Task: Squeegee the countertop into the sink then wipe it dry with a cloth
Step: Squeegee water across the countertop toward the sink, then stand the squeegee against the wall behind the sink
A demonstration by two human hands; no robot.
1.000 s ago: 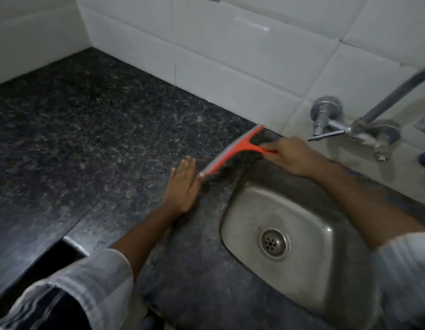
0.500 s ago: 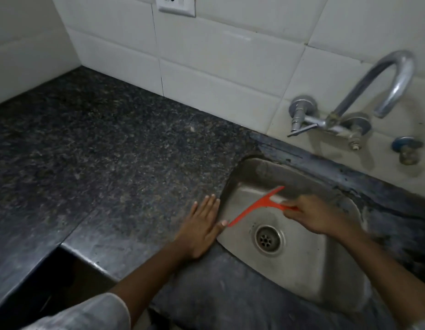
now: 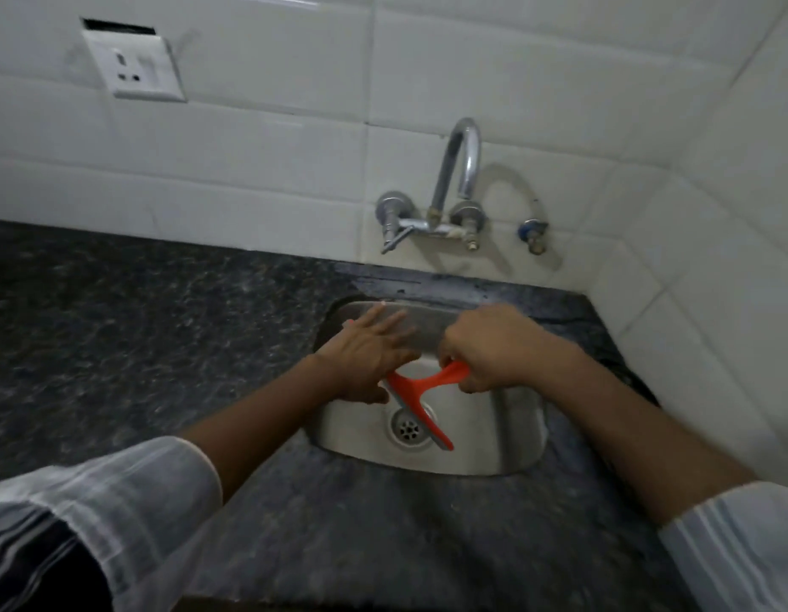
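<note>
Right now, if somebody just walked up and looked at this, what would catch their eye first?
The bright orange squeegee stands out, held over the steel sink with its blade above the drain. The right hand grips its handle, while the left hand, fingers spread, lies over the blade's far end. Behind them a curved chrome tap juts from the white tiled wall, with a wall socket at upper left.
</note>
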